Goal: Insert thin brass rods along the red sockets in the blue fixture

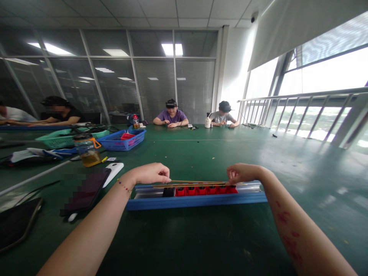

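A long blue channel [198, 201] with a silvery inside lies crosswise on the green table. Within it sit several red blocks [207, 190] in a row, with a black block [168, 192] at their left end. Thin yellowish sticks [198, 182] stretch lengthwise above the blocks. My left hand [155, 173] pinches the left end of one stick over the channel's left part. At the right, my right hand [237, 173] has its fingers pressed together on the sticks near the last red block.
To the left are a phone [89, 189], a white object [114, 172], a jar of amber liquid [88, 152], a blue basket [126, 142] and a green basket [57, 140]. Several people sit at the table's far side. A dark tablet-like object [18, 224] lies at the lower left.
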Demonstrator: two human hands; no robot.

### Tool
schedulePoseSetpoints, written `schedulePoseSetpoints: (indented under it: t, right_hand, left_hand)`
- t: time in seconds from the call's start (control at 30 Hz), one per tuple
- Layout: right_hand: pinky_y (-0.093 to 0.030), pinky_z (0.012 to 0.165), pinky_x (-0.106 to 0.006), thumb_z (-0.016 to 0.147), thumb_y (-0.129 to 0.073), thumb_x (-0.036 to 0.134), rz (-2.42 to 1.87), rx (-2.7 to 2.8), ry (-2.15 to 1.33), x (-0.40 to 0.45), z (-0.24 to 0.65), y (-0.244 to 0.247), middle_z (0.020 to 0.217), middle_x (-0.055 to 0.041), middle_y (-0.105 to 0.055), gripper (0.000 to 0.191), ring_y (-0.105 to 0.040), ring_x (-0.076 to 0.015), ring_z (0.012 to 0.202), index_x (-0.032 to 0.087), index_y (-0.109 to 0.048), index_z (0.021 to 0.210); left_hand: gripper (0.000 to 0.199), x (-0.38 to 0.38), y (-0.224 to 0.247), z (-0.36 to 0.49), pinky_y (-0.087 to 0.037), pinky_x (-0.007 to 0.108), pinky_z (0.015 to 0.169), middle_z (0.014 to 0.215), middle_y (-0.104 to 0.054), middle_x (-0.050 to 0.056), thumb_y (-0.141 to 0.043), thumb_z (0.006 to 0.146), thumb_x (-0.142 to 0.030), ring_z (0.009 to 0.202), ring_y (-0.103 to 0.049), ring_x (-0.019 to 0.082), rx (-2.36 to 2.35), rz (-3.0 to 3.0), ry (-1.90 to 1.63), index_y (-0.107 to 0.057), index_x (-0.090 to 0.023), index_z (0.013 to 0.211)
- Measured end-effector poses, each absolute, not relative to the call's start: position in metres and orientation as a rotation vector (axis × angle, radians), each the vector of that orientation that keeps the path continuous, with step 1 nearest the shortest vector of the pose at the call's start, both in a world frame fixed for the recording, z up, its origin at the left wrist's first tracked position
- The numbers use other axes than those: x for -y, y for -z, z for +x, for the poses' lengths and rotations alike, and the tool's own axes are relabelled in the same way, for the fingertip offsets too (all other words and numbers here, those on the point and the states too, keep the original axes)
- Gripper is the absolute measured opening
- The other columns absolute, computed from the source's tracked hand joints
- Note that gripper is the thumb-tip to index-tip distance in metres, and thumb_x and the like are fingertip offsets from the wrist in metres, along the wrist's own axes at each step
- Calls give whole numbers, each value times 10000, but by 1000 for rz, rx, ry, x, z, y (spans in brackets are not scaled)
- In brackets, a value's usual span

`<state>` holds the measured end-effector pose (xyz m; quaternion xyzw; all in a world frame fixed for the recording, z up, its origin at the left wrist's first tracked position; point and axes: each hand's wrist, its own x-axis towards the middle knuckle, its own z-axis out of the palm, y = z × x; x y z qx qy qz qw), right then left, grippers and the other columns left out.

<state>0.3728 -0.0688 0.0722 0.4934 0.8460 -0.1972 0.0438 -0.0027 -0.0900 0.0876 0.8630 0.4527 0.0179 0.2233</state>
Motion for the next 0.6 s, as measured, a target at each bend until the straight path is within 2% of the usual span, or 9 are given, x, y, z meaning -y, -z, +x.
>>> schedulePoseSetpoints:
  t: [0.13, 0.23, 0.3, 0.47, 0.6]
  right_hand:
    - [-427, 587, -247, 604, -587, 637, 1509, -2590, 576, 71, 371, -75, 864, -57, -648, 510, -589, -210, 773, 184, -604, 839]
    - [-438, 604, -256, 614, -587, 621, 1515, -2593, 554, 72, 372, -77, 863, -57, -654, 500, -596, -214, 775, 188, -606, 864]
    - [-447, 628, -264, 610, -601, 600, 1539, -2603, 547, 73, 374, -79, 882, -57, -655, 521, -600, -217, 785, 191, -598, 933]
    - [-451, 744, -305, 621, -618, 541, 1650, -2728, 435, 78, 387, -90, 1046, -95, -603, 634, -564, -244, 922, 177, -525, 1131]
    - [-441, 773, -326, 654, -607, 447, 1668, -2805, 303, 87, 394, -102, 1071, -84, -598, 506, -553, -252, 939, 192, -564, 1088]
  left_hand:
    - [318, 103, -100, 5, -320, 213, 515, 669, -608, -5, -484, 747, -481, 600, -518, 134, -1389, 2455, -167, -638, -203, 754]
    - [302, 111, -108, 11, -346, 216, 599, 787, -631, 5, -462, 780, -450, 708, -547, 149, -1400, 2573, -294, -653, -217, 793]
    - [296, 114, -112, 11, -348, 221, 651, 856, -625, 8, -452, 795, -435, 771, -549, 157, -1413, 2669, -387, -659, -223, 801]
    - [268, 108, -116, 0, -351, 231, 669, 880, -610, -1, -451, 809, -410, 773, -545, 154, -1554, 2768, -605, -652, -233, 828]
    - [271, 90, -106, -10, -362, 241, 689, 909, -622, 13, -459, 799, -405, 799, -550, 170, -1673, 2734, -675, -658, -225, 837]
